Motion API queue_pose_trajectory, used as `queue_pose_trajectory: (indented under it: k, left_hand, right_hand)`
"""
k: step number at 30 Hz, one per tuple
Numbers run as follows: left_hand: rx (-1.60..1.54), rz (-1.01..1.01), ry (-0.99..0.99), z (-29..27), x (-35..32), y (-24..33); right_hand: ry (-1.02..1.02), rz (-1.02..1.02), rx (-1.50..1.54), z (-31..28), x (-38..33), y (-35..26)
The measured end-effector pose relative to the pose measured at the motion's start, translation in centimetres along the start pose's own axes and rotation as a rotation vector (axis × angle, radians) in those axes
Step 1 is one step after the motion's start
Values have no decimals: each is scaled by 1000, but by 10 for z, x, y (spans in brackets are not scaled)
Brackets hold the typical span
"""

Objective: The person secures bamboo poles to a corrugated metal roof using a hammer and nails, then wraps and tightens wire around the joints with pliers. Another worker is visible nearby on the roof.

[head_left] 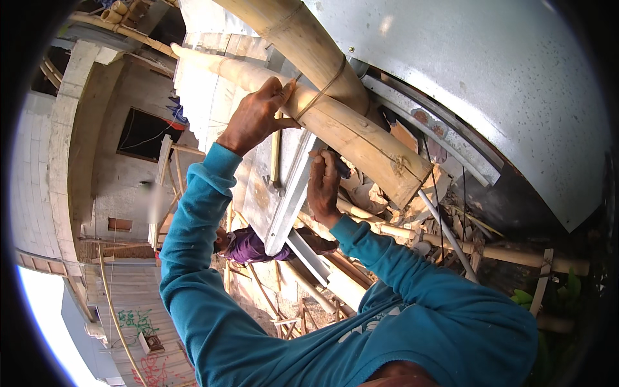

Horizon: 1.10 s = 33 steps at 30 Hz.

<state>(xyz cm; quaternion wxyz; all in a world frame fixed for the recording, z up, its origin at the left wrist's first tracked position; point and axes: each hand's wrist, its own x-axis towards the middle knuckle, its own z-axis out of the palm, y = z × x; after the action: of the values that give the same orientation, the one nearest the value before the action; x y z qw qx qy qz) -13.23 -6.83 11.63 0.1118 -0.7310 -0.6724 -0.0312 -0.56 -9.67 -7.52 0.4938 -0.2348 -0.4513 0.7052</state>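
A thick bamboo pole [361, 138] slants across the middle, with a thin wire [320, 97] looped round it where it meets a second bamboo pole [309, 45]. My left hand [256, 115] grips the near edge of the first pole beside the wire, thumb below and fingers on top. Lower down, my right hand [324, 187] is closed round a dark object [342, 166], mostly hidden, its kind unclear. Between my hands runs a metal channel [291, 197]. A hammer [276, 155] with a light wooden handle rests against the sheet beside that channel.
A large grey metal sheet [471, 71] curves over the upper right, above a metal strip [438, 129]. Below, a person in a purple top [255, 248] is among bamboo poles and debris. A concrete building [97, 148] stands at the left.
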Motion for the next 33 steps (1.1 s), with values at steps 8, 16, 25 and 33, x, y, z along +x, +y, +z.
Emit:
queue_pose_trajectory:
  k: [8,16,25,33]
  left_hand:
    - [95,37,-39,-5,-1,9]
    - [124,40,-1,0,-5,9]
    - [127,-8,43,13,-14,10]
    - [72,-52,176,24,-15,13]
  right_hand:
    - [45,54,154,-134,17,1]
    - [-354,102,119,-168,106,-97]
    - [-544,58,-418,-157,120,-201]
    - [-596,-346,-886,-171,146,-202]
